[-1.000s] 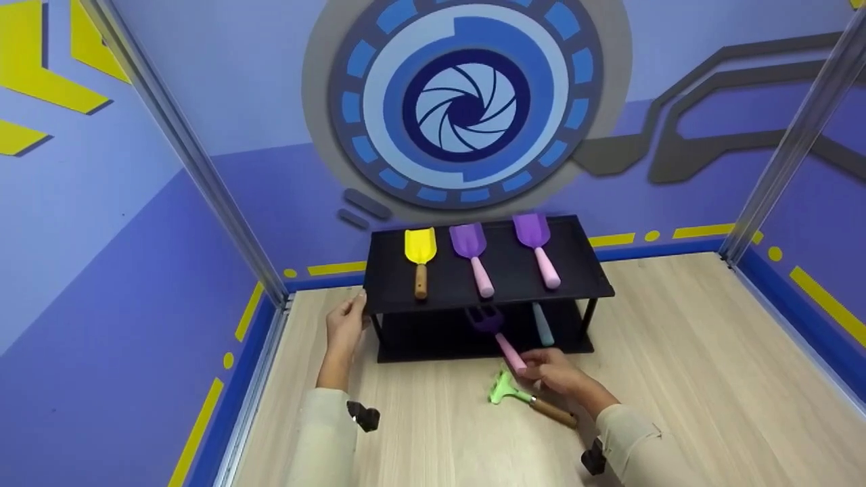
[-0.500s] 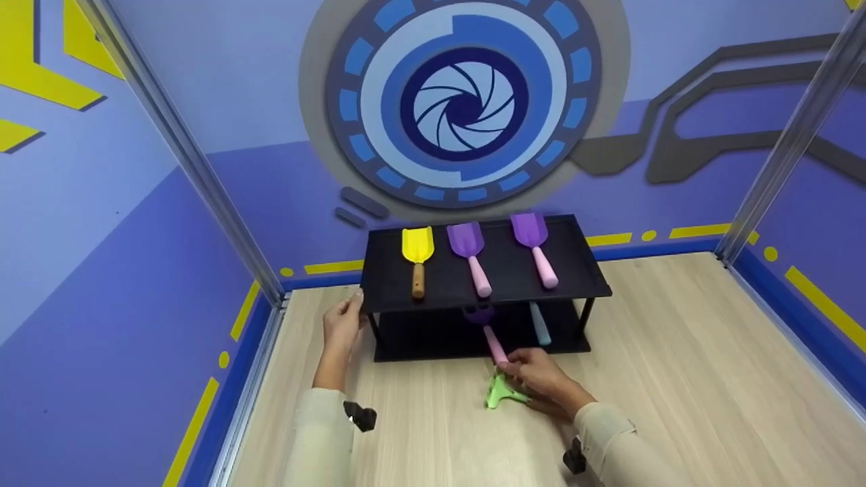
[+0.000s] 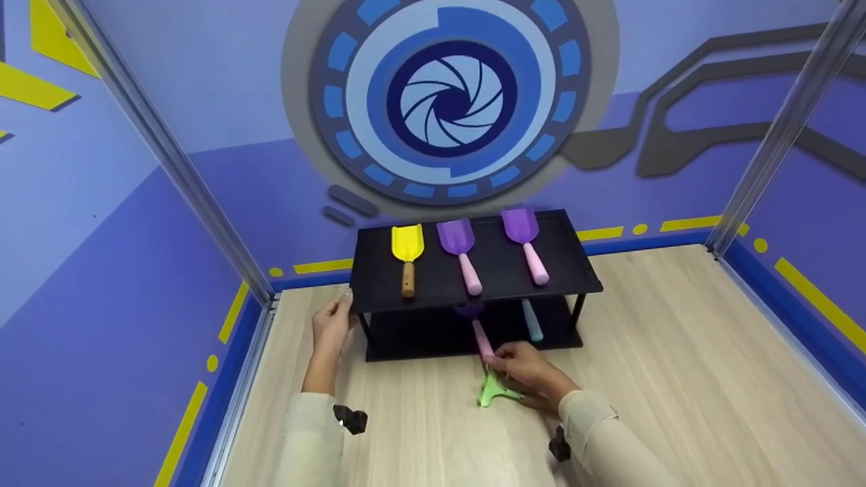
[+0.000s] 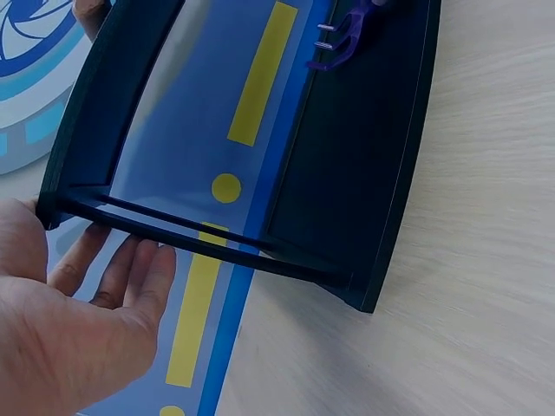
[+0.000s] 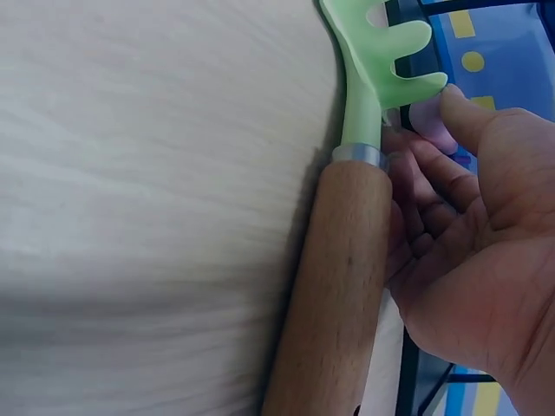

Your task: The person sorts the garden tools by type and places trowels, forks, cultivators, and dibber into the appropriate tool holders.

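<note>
Right hand (image 3: 524, 370) pinches the pink handle end of a purple fork tool (image 3: 477, 330), whose tines lie just ahead on the lower tier of a black two-tier shelf (image 3: 582, 279). A green rake (image 5: 381, 61) with a wooden handle lies on the counter (image 3: 676, 379) against this hand's palm side. Left hand (image 3: 331, 325), fingers relaxed and nearly straight, touches the shelf's near left corner. Above both hands, on the top tier, lie a yellow trowel (image 3: 407, 247) and two purple trowels (image 3: 457, 240).
</note>
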Action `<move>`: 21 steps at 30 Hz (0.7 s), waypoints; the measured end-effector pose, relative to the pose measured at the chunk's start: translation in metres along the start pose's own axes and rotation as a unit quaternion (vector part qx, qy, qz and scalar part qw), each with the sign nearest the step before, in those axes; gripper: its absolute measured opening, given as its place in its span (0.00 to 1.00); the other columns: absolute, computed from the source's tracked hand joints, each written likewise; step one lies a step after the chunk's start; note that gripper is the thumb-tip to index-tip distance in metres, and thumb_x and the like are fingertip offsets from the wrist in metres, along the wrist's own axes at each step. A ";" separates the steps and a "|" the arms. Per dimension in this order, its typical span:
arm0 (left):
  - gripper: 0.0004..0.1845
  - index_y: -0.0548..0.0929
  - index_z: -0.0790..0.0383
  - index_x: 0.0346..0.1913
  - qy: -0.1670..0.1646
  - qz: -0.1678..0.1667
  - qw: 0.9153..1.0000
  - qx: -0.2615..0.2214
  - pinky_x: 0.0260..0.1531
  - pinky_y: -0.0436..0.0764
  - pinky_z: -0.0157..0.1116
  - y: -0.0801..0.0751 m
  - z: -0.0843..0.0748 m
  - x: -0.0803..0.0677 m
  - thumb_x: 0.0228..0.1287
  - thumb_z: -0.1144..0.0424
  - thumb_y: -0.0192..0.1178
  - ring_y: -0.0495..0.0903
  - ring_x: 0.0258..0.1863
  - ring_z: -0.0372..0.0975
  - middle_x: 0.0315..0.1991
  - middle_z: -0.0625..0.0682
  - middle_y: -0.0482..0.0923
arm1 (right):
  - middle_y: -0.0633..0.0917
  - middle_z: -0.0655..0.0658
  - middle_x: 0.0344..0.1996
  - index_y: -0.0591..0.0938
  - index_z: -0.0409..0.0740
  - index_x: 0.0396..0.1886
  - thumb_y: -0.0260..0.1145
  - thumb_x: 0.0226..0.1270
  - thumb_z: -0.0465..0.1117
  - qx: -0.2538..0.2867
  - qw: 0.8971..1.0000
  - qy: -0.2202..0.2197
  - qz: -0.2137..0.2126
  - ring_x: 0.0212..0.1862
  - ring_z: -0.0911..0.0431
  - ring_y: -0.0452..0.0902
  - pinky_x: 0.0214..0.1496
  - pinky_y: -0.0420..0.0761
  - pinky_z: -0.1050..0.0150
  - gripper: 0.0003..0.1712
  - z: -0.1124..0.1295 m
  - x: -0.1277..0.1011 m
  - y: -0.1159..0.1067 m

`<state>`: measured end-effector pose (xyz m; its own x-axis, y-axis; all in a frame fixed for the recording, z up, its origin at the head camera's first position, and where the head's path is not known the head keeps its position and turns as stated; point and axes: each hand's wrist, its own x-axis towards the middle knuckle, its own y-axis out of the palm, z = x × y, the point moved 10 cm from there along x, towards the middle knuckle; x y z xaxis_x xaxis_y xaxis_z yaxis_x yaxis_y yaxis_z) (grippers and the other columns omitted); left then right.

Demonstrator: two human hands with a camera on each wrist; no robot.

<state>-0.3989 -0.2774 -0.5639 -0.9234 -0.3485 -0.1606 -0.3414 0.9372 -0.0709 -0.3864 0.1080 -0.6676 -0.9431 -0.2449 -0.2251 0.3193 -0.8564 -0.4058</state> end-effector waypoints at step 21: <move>0.23 0.84 0.65 0.57 0.008 0.003 1.000 0.000 0.72 0.81 0.48 0.001 -0.001 -0.001 0.84 0.47 0.55 0.83 0.59 0.47 0.58 0.55 0.81 | 0.86 0.49 0.21 0.90 0.36 0.28 0.75 0.72 0.53 0.080 0.991 0.090 -0.063 0.25 0.57 0.76 0.27 0.73 0.67 0.23 -0.011 0.011 0.002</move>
<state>-0.3986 -0.2766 -0.5633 -0.9284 -0.3422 -0.1448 -0.3354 0.9395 -0.0697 -0.3957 0.1087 -0.6803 -0.9380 -0.0588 -0.3415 0.1676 -0.9396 -0.2985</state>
